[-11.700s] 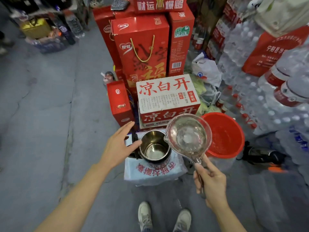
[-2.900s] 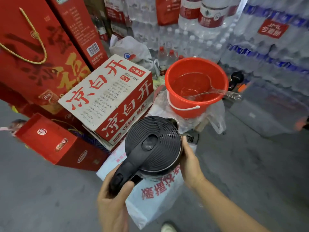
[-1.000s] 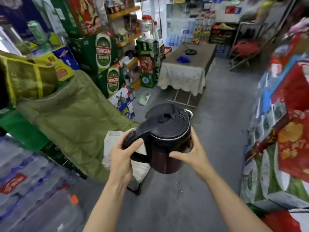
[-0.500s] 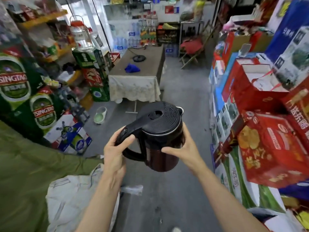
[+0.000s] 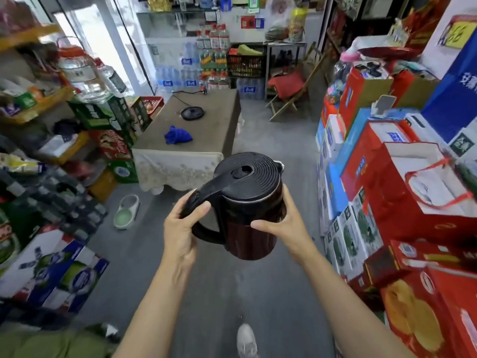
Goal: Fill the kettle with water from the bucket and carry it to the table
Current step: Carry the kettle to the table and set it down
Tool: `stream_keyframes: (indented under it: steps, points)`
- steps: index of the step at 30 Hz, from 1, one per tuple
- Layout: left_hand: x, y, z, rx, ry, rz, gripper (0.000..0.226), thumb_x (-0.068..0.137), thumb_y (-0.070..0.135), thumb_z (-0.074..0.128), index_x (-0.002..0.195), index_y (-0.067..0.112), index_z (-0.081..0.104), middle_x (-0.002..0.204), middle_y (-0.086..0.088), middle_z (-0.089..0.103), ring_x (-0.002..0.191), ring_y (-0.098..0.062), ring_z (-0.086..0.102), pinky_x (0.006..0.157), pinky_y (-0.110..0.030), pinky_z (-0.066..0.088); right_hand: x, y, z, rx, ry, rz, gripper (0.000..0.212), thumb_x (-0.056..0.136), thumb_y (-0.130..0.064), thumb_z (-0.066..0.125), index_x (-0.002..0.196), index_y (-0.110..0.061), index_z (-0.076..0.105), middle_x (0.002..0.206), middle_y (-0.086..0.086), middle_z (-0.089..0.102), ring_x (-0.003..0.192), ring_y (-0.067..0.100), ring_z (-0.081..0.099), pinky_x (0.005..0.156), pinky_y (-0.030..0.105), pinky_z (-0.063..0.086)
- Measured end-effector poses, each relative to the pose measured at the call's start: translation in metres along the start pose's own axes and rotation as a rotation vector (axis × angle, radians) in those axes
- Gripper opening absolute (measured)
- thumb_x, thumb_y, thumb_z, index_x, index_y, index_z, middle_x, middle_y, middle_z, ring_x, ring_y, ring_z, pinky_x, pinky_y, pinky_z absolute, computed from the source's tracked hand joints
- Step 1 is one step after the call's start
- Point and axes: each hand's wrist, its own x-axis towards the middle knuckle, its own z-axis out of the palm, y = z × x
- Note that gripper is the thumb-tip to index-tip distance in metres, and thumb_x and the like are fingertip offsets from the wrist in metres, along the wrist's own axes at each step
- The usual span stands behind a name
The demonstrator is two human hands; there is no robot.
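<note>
Gripping kettle [image 5: 247, 202], left hand [image 5: 179, 228] on handle [image 5: 206, 232].

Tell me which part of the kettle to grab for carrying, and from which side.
Grip the kettle by its black loop handle, coming from the person's left: the handle juts out that side, opposite the spout, and the left hand holds its top there. The smooth round body gives no edge; the right hand cupping it probably only steadies.

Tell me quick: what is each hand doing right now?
Left hand: closed, gripping the kettle by its handle.
Right hand: closed round the kettle's side, holding it.
</note>
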Motion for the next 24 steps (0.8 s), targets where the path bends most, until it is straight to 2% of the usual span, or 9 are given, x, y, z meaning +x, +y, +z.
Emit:
stream_keyframes:
  steps: [3,8,12,18,22,24]
  points:
    - [0.068,-0.005,0.029,-0.011,-0.010,-0.027,0.070,0.031,0.033,0.096,0.097,0.020,0.076,0.096,0.003,0.076,0.089,-0.014,0.068,0.083,-0.024,0.051,0.071,0.006,-0.015,-0.003,0.013,0.014,0.094,0.063,0.006,0.088,0.141,-0.029,0.047,0.133,-0.012,0.065,0.126,0.007,0.059,0.097,0.017,0.046]
    - [0.170,-0.012,0.084,-0.023,0.000,-0.060,0.049,0.050,0.012,0.085,0.097,0.019,0.075,0.096,0.002,0.076,0.089,-0.015,0.068,0.081,-0.025,0.051,0.183,0.011,-0.045,-0.002,0.013,0.032,0.099,0.065,0.006,0.088,0.146,-0.027,0.044,0.136,-0.010,0.064,0.128,0.007,0.058,0.100,0.020,0.046]
    - [0.243,-0.024,0.131,-0.027,0.003,-0.069,0.047,0.058,0.007,0.078,0.103,0.015,0.072,0.095,0.002,0.076,0.086,-0.013,0.069,0.079,-0.024,0.053,0.270,0.016,-0.076,-0.009,0.012,0.034,0.106,0.065,0.003,0.089,0.153,-0.027,0.037,0.141,-0.012,0.061,0.130,0.004,0.055,0.103,0.020,0.045]
    - [0.349,-0.051,0.203,-0.064,0.054,-0.019,0.038,0.074,-0.006,0.065,0.109,0.008,0.066,0.089,0.003,0.076,0.080,-0.010,0.071,0.068,-0.019,0.053,0.406,0.025,-0.127,-0.037,-0.061,-0.002,0.098,0.068,0.003,0.088,0.149,-0.029,0.042,0.138,-0.010,0.062,0.129,0.008,0.057,0.105,0.027,0.046]
    - [0.408,-0.057,0.236,-0.085,0.109,0.003,0.039,0.067,0.000,0.070,0.105,0.011,0.068,0.085,0.005,0.076,0.078,-0.010,0.070,0.069,-0.019,0.052,0.488,0.027,-0.146,-0.069,-0.141,0.002,0.097,0.068,0.003,0.088,0.148,-0.028,0.043,0.138,-0.009,0.062,0.130,0.009,0.056,0.106,0.029,0.045]
    - [0.448,-0.060,0.246,-0.094,0.167,0.012,0.042,0.062,0.004,0.073,0.102,0.013,0.070,0.088,0.004,0.076,0.081,-0.011,0.069,0.072,-0.020,0.053,0.537,0.032,-0.151,-0.057,-0.176,0.013,0.098,0.068,0.003,0.088,0.148,-0.028,0.042,0.139,-0.008,0.062,0.128,0.007,0.058,0.104,0.025,0.048]
